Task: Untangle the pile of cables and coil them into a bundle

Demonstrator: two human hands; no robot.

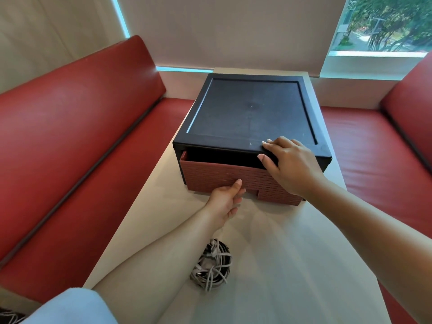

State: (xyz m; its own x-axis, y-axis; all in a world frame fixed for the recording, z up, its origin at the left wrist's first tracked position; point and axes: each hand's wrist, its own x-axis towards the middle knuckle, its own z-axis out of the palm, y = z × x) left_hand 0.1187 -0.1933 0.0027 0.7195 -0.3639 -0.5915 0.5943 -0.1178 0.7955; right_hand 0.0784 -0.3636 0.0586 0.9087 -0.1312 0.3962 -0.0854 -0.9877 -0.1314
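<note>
Cable bundle (214, 265) lying on the pale table (292, 265) at 6 o'clock, both hands at the box.
Grey-white and black cords are wound into a loose round coil with plugs showing. At 12 o'clock from it, the left hand (225, 198) curls its fingers under the reddish drawer (210, 176) front, while the right hand (289, 160) rests flat-fingered on the black case (250, 113) rim.
</note>
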